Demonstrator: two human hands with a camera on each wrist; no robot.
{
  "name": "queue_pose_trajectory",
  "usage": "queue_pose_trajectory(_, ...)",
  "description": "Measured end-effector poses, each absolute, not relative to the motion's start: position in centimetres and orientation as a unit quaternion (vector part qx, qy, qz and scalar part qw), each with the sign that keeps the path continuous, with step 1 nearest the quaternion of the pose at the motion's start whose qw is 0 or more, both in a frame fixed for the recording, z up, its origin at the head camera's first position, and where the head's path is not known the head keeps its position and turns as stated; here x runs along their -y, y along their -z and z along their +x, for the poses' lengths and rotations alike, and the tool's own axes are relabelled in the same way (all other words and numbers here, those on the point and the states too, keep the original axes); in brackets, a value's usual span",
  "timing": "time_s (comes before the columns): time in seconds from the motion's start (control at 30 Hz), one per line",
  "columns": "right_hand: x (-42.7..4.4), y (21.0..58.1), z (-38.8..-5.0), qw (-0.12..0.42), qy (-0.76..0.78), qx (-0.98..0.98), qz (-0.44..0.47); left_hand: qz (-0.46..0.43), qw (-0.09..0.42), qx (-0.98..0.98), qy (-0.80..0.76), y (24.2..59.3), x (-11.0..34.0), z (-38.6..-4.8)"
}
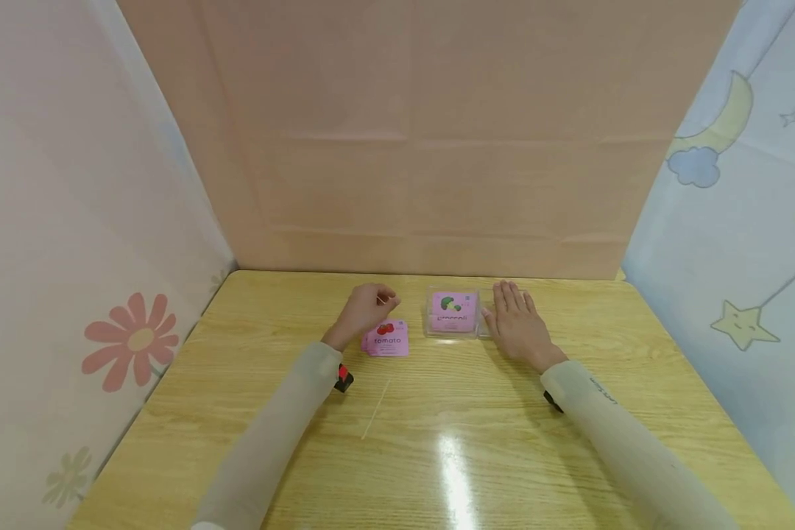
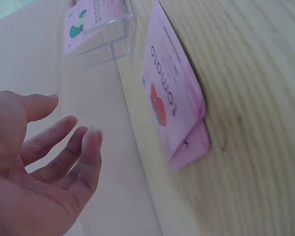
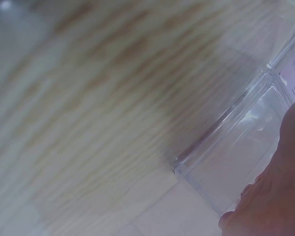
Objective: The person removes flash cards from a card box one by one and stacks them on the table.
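Note:
A small stack of pink cards (image 1: 392,343) lies on the table, slightly fanned, its top card printed "tomato". Just behind and above it is my left hand (image 1: 364,309), fingers loosely bent. The left wrist view shows nothing between those fingers (image 2: 91,152), apart from the cards (image 2: 169,98). To the right of the stack sits a clear plastic box (image 1: 429,324) with a pink broccoli card (image 1: 452,315) inside. My right hand (image 1: 520,327) rests, fingers straight, over a clear plastic part (image 3: 231,157) joined to the box's right side, mostly covering it.
A thin pale strip (image 1: 376,409) lies on the wooden table (image 1: 503,456) in front of the cards. A brown paper-like backdrop (image 1: 411,184) stands at the table's back edge, with patterned cloth walls (image 1: 722,243) on both sides.

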State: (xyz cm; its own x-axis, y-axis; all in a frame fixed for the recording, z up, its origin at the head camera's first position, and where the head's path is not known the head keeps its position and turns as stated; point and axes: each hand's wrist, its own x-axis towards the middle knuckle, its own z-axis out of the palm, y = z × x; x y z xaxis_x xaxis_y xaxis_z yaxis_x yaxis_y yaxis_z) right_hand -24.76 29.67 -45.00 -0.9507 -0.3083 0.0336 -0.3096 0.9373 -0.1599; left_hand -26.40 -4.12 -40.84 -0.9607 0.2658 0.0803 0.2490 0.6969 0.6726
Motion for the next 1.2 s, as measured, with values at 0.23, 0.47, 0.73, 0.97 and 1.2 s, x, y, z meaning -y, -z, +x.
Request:
queue_pose_trajectory(0.23, -29.6, 44.8, -24.7, 0.008, -0.084, 0.984, 0.159, 0.162, 0.023, -0.927, -0.337, 40.2, 2.5, -26.3)
queue_pose_trajectory(0.47, -29.7, 44.9, -24.9, 0.013, -0.077, 0.984, 0.158, 0.198, 0.014, -0.932, -0.305, 39.8, 1.2, -26.5)
queue_pose_trajectory(0.73, -29.7, 45.0, -25.0, 0.004, -0.084, 0.984, 0.157, 0.221, 0.009, -0.94, -0.26, 39.7, 0.2, -26.5)
queue_pose_trajectory(0.97, -29.7, 45.1, -25.0, 0.004, -0.081, 0.984, 0.156, 0.237, -0.003, -0.948, -0.214, 39.8, -1.0, -26.8)
queue_pose_trajectory(1.2, -29.5, 45.2, -24.9, 0.002, -0.083, 0.984, 0.155, 0.252, -0.004, -0.95, -0.185, 39.7, -2.1, -27.3)
